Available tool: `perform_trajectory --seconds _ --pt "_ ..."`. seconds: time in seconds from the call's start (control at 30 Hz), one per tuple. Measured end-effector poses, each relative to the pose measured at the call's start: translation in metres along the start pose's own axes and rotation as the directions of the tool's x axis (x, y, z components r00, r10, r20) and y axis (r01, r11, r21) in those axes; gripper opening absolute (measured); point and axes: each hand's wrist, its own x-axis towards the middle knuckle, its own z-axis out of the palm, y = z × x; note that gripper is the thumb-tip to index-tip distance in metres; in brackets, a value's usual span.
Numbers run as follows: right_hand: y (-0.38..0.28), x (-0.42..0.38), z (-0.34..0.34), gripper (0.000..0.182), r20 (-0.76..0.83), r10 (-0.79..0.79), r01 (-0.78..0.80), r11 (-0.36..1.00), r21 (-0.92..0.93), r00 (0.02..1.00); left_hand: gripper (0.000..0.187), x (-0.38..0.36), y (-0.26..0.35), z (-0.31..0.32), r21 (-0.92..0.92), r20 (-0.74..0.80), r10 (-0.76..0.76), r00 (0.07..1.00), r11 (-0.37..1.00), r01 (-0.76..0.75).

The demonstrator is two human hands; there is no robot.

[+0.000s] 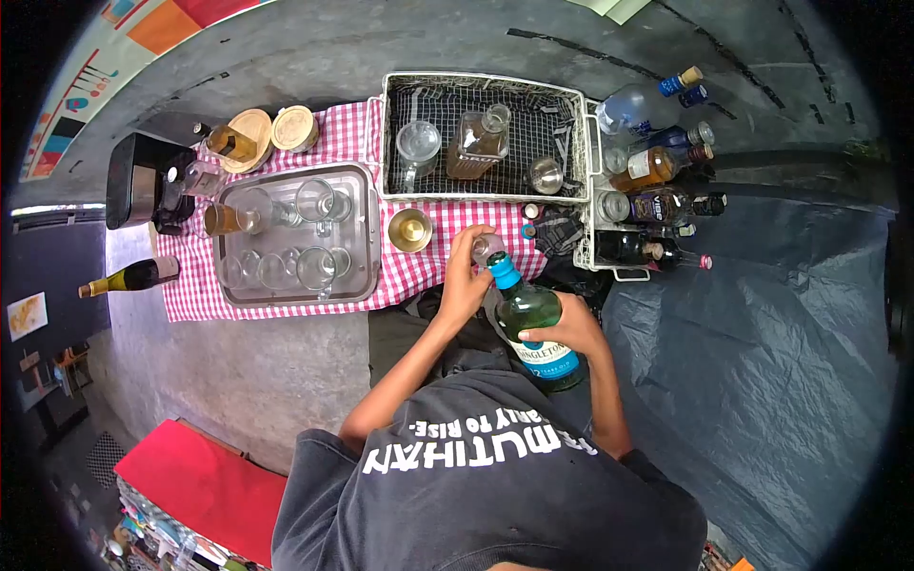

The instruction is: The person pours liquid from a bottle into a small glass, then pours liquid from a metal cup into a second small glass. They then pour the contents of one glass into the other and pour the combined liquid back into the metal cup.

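Note:
My right hand (572, 328) is wrapped round a green bottle (526, 309) with a blue neck band and a blue and white label reading "Singleton". The bottle leans, with its uncapped-looking mouth close to a small clear glass (486, 248). Fingers of my left hand (464, 276) close round that glass at the front edge of the checked cloth. Whether any liquid is flowing cannot be made out. A brass-coloured cup (409, 230) stands left of my left hand. Two small bottle caps (529, 221) lie just beyond the glass.
A metal tray (367, 205) of several glasses sits on the pink checked cloth (400, 276). Behind is a white wire basket (486, 198) holding a decanter (478, 143) and a glass mug (418, 147). Several bottles (652, 169) crowd a rack at right. A dark-green bottle (133, 276) is far left.

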Motion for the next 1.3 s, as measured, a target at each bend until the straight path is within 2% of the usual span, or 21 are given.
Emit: perform_trajectory --seconds 0.2,0.27,0.5,0.57,0.67,0.8,0.93,1.0,1.1,1.3 --pt "-0.006 0.0 0.002 0.048 0.008 0.015 -0.016 0.999 0.046 1.0 0.056 -0.003 -0.005 -0.001 0.012 -0.004 -0.022 1.0 1.0 0.022" --pt "-0.006 0.001 0.003 0.047 0.008 0.011 -0.011 0.999 0.032 1.0 0.051 -0.004 -0.007 -0.001 -0.029 -0.034 -0.029 0.999 0.999 0.028" --pt "0.001 0.001 0.004 0.048 0.004 -0.006 0.006 1.0 0.015 1.0 0.052 -0.002 -0.004 -0.001 -0.004 -0.015 -0.039 0.999 0.999 0.039" --pt "-0.002 -0.001 0.002 0.049 0.011 0.041 -0.041 0.999 -0.018 0.999 0.052 -0.003 -0.005 0.0 -0.032 -0.006 -0.066 0.998 0.997 0.066" --pt "0.004 -0.002 0.004 0.053 -0.03 0.001 0.0 0.999 0.04 1.0 0.052 -0.003 -0.01 0.004 0.011 -0.022 -0.018 1.0 1.0 0.018" --pt "0.008 -0.003 0.003 0.055 -0.031 0.045 -0.046 0.998 -0.032 0.999 0.055 -0.004 -0.011 0.006 -0.007 0.006 -0.054 0.998 0.998 0.054" --pt "0.012 -0.004 0.003 0.056 -0.031 0.061 -0.061 0.998 -0.015 0.998 0.053 -0.004 -0.01 0.008 0.006 0.015 -0.055 0.998 0.998 0.055" --pt "0.011 -0.004 0.003 0.048 -0.016 0.087 -0.088 0.995 -0.053 0.996 0.053 -0.005 -0.011 0.008 0.004 0.012 -0.063 0.998 0.998 0.062" --pt "0.008 -0.004 0.003 0.049 -0.007 0.113 -0.113 0.991 -0.071 0.994 0.052 -0.005 -0.014 0.008 0.009 0.015 -0.051 0.999 0.999 0.051" --pt "0.007 -0.005 0.002 0.049 -0.003 0.097 -0.097 0.993 -0.066 0.995 0.052 -0.008 -0.017 0.01 0.01 0.009 -0.057 0.998 0.998 0.057"
